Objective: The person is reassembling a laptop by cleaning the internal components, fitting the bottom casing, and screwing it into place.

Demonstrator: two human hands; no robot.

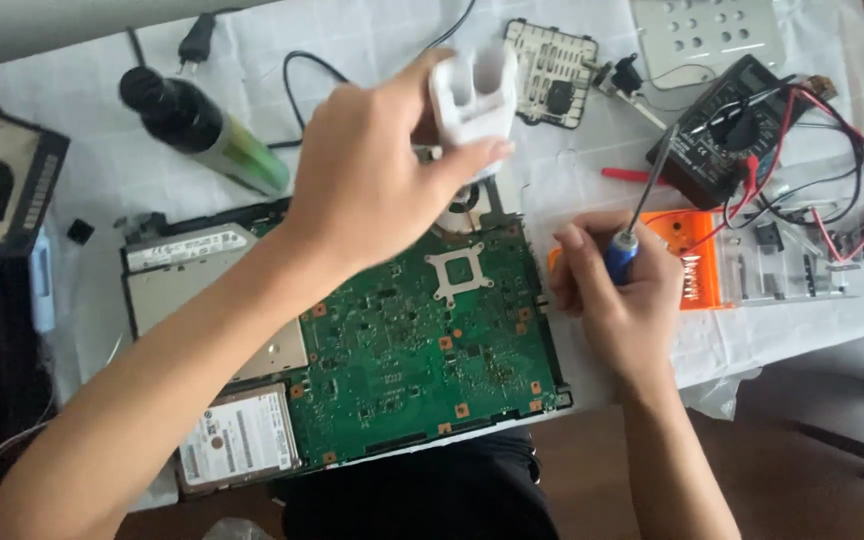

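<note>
My left hand (377, 175) is raised above the opened laptop and grips a small white plastic part (474, 100) between thumb and fingers. My right hand (612, 285) rests at the laptop's right edge, closed around a blue-handled screwdriver (632, 225) whose shaft points up and away. Below both hands lies the green motherboard (422, 340) in the laptop base, with a square metal bracket near its middle. A silver optical drive (187, 275) sits to the left and a hard drive (237, 440) at the lower left.
A black and green bottle (207, 130) lies at the back left. A black multimeter (727, 125) with red and black leads sits at the right, beside an orange bit holder (697, 260). A perforated white plate (707, 30) and a black frame part (550, 72) lie at the back.
</note>
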